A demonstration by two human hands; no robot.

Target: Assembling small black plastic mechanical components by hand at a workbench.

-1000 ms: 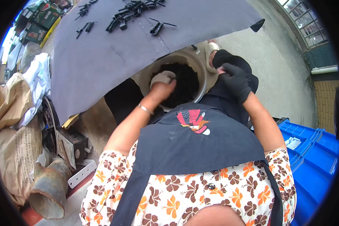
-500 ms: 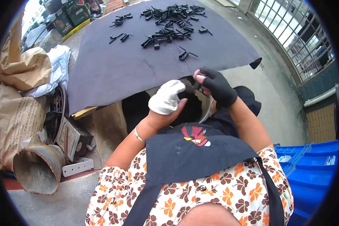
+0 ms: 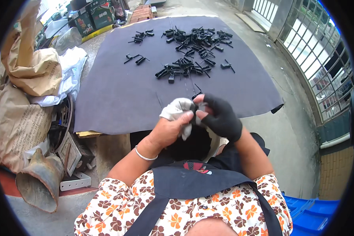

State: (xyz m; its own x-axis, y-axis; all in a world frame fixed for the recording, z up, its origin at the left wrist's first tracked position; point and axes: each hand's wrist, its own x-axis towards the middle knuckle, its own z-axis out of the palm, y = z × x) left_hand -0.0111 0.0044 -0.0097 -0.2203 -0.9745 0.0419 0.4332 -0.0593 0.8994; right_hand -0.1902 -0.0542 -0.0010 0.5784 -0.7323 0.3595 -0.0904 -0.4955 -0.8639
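Observation:
My left hand, in a white glove that leaves the thumb bare, meets my right hand just over the near edge of the table. The right wears a black glove with bare fingertips. Between them both hands pinch a small black part, mostly covered by fingers. A greyish blur beside it cannot be made out. Just beyond the fingers lies another black part with a thin rod, half hidden. Similar black parts form a near heap and a larger far heap on the dark table cover.
Below the table edge, between my knees, stands a round bucket with a dark inside. Brown paper sacks and a rusty metal funnel shape crowd the left. Blue plastic crates are at lower right, a barred window beyond.
Both hands have risen from over the bucket to the table's near edge and drawn together. The view has shifted, so the table sits lower in the picture.

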